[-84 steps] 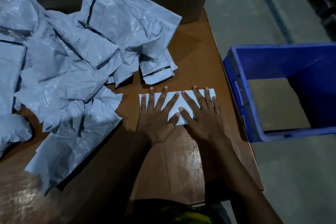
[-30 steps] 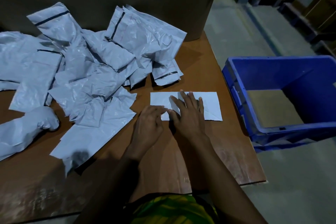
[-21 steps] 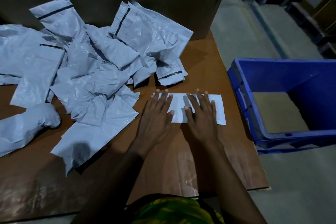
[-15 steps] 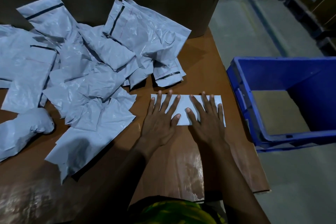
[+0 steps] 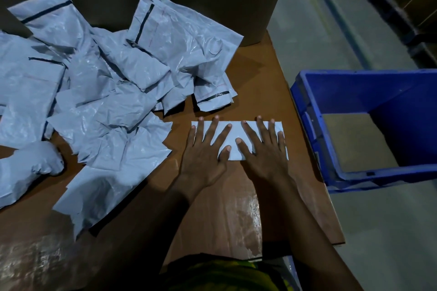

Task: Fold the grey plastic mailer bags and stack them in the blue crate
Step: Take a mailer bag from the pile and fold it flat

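The folded bag [image 5: 233,139] lies flat on the table [image 5: 212,215], pinned under both hands. The left hand [image 5: 204,156] and right hand [image 5: 262,156] rest side by side on it, palms down, fingers straight and spread, thumbs nearly meeting. Left of the left hand sprawls a crumpled pile [image 5: 106,92] of unfolded bags. Right of the right hand, past the table edge, stands the crate [image 5: 314,130], lower, on the floor.

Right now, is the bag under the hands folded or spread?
Folded: the bag is a small, flat rectangle with straight edges.
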`<state>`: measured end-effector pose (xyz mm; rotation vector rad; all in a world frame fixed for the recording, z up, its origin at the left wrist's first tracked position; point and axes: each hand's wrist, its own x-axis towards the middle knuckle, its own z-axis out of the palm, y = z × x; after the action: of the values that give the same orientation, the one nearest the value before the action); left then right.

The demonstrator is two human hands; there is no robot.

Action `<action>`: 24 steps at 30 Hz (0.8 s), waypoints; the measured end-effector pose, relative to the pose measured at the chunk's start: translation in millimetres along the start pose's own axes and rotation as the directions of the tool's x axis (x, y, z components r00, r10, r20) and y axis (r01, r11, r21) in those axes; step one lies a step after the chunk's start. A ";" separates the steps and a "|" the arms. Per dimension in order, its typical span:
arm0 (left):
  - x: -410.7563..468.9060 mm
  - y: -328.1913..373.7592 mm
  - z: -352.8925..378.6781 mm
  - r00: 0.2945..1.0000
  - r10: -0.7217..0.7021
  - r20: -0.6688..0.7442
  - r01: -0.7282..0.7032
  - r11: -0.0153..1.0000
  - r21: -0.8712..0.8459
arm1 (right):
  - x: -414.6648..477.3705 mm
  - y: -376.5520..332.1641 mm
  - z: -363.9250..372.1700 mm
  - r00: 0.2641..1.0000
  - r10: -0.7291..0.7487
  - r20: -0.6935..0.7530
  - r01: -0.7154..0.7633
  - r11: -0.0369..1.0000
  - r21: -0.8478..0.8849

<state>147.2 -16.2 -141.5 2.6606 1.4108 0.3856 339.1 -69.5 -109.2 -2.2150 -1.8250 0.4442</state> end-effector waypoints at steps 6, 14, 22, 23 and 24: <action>-16.6 14.1 -24.2 0.988 -0.148 -0.047 0.147 0.989 -0.020 | -38.3 14.9 -28.0 0.974 -0.022 -0.224 0.065 0.980 0.186; -41.4 27.1 -35.1 0.980 -0.187 -0.067 0.160 0.943 -0.292 | -56.3 37.6 -10.8 0.920 -0.120 -0.374 0.179 0.976 0.126; -38.9 5.3 -38.2 0.968 -0.079 -0.239 -0.012 0.933 -0.359 | -59.0 35.7 -10.0 0.868 -0.097 -0.487 0.196 0.968 0.157; -37.5 5.9 -40.6 0.967 -0.051 -0.251 -0.037 0.942 -0.333 | -57.2 35.4 -13.8 0.853 -0.114 -0.509 0.209 0.969 0.133; -35.6 6.9 -44.2 0.962 -0.034 -0.272 -0.054 0.949 -0.309 | -54.6 35.8 -18.7 0.837 -0.133 -0.531 0.225 0.968 0.112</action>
<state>121.6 -50.7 -103.7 2.4232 1.2701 0.9287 369.1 -129.9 -100.5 -1.7926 -1.6026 -0.0448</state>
